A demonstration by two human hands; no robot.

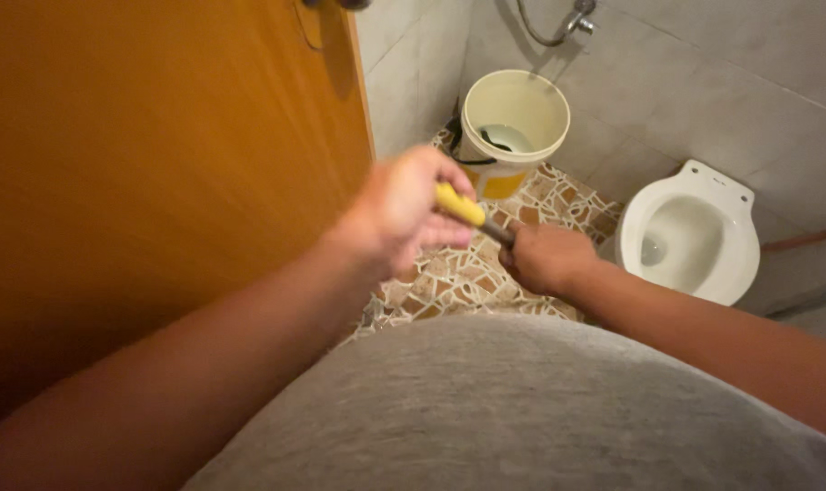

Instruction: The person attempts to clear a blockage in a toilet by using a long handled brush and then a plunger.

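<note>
Bucket beside door, left of toilet.

No packages, signs or screens are visible in this view. One item may count as a label: the round cream plastic bucket standing on the mosaic floor in the corner carries a yellow band on the lower part of its outer wall, facing the camera. The band wraps the curved wall below the rim. Its edges are partly hidden and blurred, so it cannot be told whether it is a stuck-on label or moulded colour.
</note>
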